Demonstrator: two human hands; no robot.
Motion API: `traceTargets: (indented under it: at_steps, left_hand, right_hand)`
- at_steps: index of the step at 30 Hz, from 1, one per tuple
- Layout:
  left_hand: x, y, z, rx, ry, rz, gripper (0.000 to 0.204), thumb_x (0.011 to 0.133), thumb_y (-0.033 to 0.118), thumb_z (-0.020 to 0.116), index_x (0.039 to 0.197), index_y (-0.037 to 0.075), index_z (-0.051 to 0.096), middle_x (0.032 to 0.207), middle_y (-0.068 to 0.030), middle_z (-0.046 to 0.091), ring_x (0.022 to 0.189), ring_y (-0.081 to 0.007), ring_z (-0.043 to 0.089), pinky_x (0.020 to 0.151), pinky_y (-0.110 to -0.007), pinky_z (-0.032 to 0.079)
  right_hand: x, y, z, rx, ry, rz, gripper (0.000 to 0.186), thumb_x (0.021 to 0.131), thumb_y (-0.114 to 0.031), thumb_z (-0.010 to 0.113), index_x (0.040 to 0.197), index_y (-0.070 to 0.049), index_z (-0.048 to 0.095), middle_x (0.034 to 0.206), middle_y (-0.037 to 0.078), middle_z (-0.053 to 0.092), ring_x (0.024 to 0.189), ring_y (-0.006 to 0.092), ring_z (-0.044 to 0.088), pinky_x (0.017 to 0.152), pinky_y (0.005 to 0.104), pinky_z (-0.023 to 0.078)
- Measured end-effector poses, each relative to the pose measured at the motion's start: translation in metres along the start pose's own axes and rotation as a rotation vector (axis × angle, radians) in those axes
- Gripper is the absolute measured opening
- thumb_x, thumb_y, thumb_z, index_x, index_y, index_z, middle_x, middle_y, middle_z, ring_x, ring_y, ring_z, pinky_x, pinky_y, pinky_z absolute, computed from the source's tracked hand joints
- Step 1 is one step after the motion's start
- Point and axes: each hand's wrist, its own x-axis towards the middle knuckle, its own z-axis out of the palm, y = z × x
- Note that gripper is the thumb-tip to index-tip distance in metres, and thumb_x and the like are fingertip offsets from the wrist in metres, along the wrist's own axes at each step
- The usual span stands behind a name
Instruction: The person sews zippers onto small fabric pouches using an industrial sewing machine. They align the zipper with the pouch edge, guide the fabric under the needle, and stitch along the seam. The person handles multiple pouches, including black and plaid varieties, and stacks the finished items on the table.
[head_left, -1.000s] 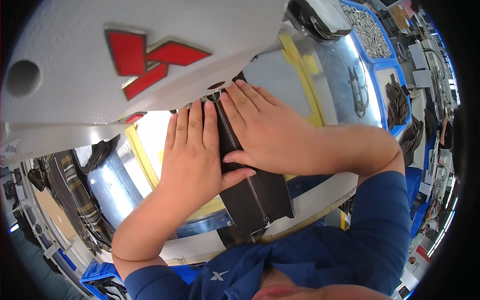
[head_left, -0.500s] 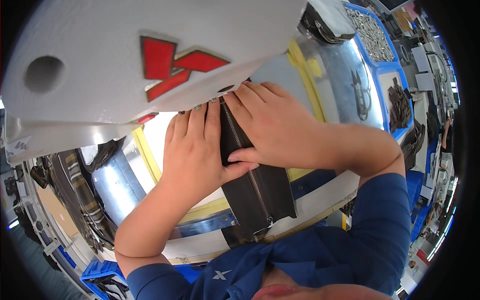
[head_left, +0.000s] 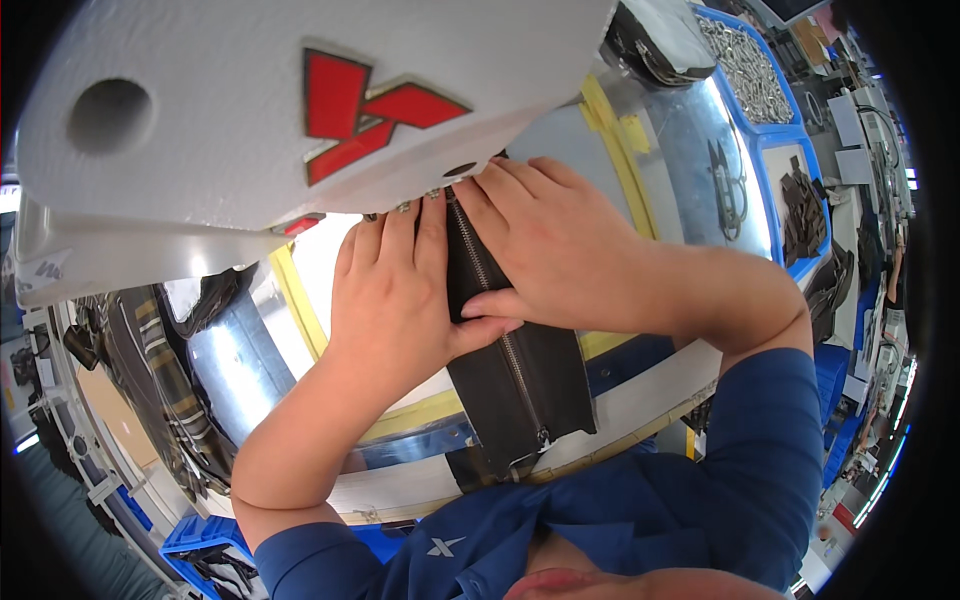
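Observation:
A long black fabric piece (head_left: 560, 385) with a metal zipper (head_left: 518, 380) down its middle lies over the work table, its near end by my chest. My left hand (head_left: 390, 285) is flat along its left edge, fingers stretched out. On its right side rests my right hand (head_left: 560, 240), palm down with the fingers extended. Both thumbs meet across the zipper. The fingertips reach the underside of a big pale grey machine head (head_left: 230, 110), apparently a sewing machine, which hides the fabric's far end and the needle area.
Scissors (head_left: 730, 195) lie on the metal table at the right. Beyond them stands a blue tray (head_left: 783, 132) with metal pieces and black strips. A black pouch (head_left: 660, 45) sits at the back, striped fabric (head_left: 165, 370) at the left. Yellow tape (head_left: 615, 150) crosses the tabletop.
The view has shifted slightly, so the machine head and its red emblem appear a little farther right. My hands keep nearly the same place and pose on the fabric.

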Motion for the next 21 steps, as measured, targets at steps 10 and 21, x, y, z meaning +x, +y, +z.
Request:
traceTargets:
  at_steps: [10,21]
  left_hand:
    - [-0.001,0.000,-0.003,-0.002,-0.026,-0.024,0.123,0.064,0.067,0.090,0.152,-0.009,0.049,0.148,-0.0250,0.057,0.135,-0.0441,0.055,0.117,-0.052,0.042]
    - [-0.034,-0.049,-0.082,0.255,0.186,-0.445,0.043,0.087,0.023,0.086,0.121,0.001,0.070,0.108,-0.0181,0.070,0.104,-0.0407,0.066,0.092,-0.049,0.052]
  right_hand:
    - [0.002,-0.004,-0.001,0.018,-0.060,0.048,0.099,0.085,-0.062,0.077,0.144,0.014,0.054,0.140,0.026,0.062,0.130,0.0347,0.060,0.107,0.0438,0.046]
    - [-0.002,-0.007,-0.009,0.002,-0.103,0.084,0.100,0.088,-0.062,0.077,0.147,0.014,0.050,0.145,0.028,0.058,0.137,0.0380,0.056,0.115,0.0457,0.043]
